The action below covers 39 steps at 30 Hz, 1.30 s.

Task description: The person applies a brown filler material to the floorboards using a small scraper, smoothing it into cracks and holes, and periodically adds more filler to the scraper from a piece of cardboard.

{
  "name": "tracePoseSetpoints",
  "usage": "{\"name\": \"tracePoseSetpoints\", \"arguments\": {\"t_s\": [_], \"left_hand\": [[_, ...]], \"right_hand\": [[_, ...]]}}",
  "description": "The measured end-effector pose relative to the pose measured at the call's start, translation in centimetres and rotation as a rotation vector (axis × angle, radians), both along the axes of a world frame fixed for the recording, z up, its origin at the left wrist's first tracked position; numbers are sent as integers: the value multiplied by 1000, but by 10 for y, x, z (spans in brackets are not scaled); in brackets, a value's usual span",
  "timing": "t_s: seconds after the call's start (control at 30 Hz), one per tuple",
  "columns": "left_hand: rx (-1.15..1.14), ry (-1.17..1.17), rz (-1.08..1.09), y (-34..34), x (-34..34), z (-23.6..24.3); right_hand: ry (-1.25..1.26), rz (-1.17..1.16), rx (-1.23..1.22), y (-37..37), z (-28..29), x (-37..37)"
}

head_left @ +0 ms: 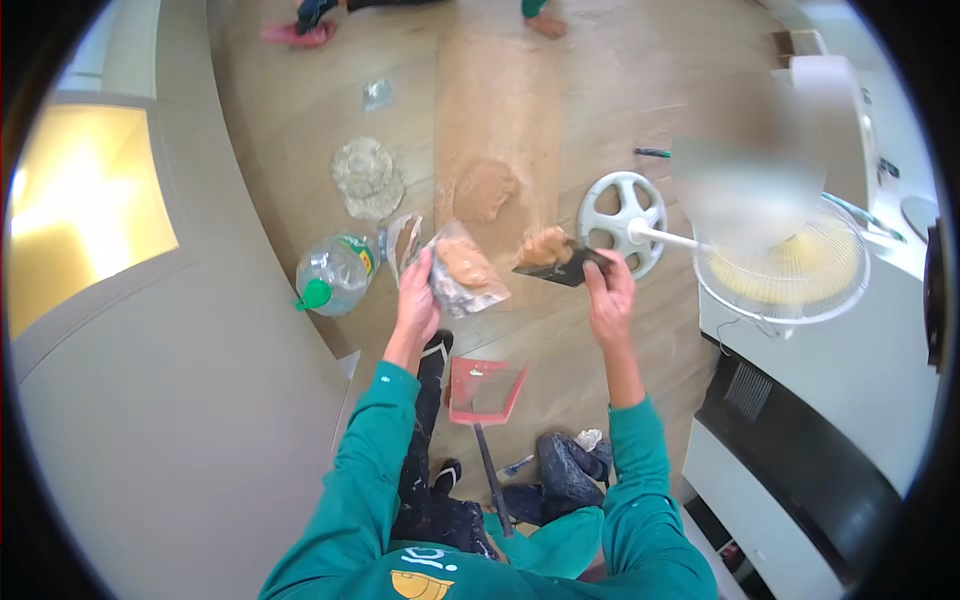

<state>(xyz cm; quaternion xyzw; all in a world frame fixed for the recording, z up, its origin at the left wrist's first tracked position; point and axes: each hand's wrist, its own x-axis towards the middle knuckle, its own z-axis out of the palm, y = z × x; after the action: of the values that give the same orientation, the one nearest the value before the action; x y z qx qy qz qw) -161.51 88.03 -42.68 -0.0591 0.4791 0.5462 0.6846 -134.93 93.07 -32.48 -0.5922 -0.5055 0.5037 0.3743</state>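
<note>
My left hand (418,298) grips a flat whitish piece (470,298), partly shiny, with a smear of tan paste (465,262) on it; whether it is a bag or a plate I cannot tell. In my right hand (610,297) is a black scraper (562,268), its thumb on top, and a lump of tan paste (546,246) sits along its edge. The two tools are apart. Just beyond them, a mound of the same paste (487,190) lies on a long brown board (497,100) on the floor.
Left of my hands are a clear bottle with a green cap (335,277) and a round translucent container (367,178). A white fan base (622,222) stands right. A red dustpan (487,390) lies near my feet. At the far edge are another person's hand (545,26) and a pink cloth (298,34).
</note>
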Motion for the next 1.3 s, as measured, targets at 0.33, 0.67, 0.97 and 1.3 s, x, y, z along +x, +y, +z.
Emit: {"name": "tracePoseSetpoints", "arguments": {"t_s": [0.33, 0.67, 0.97, 1.3], "left_hand": [[183, -413, -659, 73, 101, 348], [296, -214, -748, -58, 140, 449], [434, -162, -1059, -199, 148, 483], [351, -274, -1340, -340, 209, 517]], "right_hand": [[-546, 107, 1141, -71, 271, 33], [-741, 25, 1063, -234, 349, 80], [-966, -279, 678, -468, 354, 114], [1215, -1793, 563, -629, 363, -28]]}}
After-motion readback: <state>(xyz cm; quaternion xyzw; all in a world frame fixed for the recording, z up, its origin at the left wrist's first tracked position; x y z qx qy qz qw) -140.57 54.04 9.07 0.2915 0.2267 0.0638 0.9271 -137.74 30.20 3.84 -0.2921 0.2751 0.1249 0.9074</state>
